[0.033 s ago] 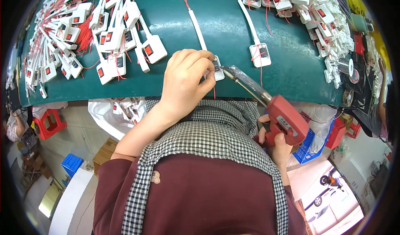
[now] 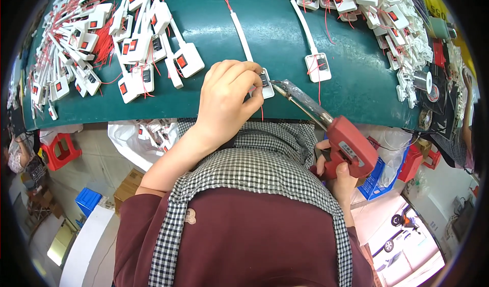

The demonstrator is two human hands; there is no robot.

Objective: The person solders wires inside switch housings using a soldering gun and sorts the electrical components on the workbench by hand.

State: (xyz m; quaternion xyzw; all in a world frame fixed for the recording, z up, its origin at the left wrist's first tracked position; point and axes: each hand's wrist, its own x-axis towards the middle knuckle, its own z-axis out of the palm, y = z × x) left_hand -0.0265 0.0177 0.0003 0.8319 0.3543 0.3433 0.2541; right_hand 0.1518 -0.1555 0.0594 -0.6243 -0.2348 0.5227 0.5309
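On the green tabletop, close to its front edge, lies a white switch housing (image 2: 268,92) with a white-sleeved cable (image 2: 241,36) running away from me and ending in red wires. My left hand (image 2: 224,96) bends over its left side, thumb and fingertips closed on it; they hide much of the housing. A red soldering gun (image 2: 351,145) is gripped in my right hand (image 2: 342,181). Its metal tip reaches up-left to the dark switch in the housing; whether it touches cannot be told. A second switch housing (image 2: 318,72) with loose red wires lies farther right.
Switch housings with red rockers (image 2: 137,50) pile up at the left, and another heap (image 2: 387,25) fills the far right. A solder spool (image 2: 422,81) stands at the right edge. Below the table are a white bag (image 2: 127,144), a red stool (image 2: 61,149) and a blue crate (image 2: 374,185).
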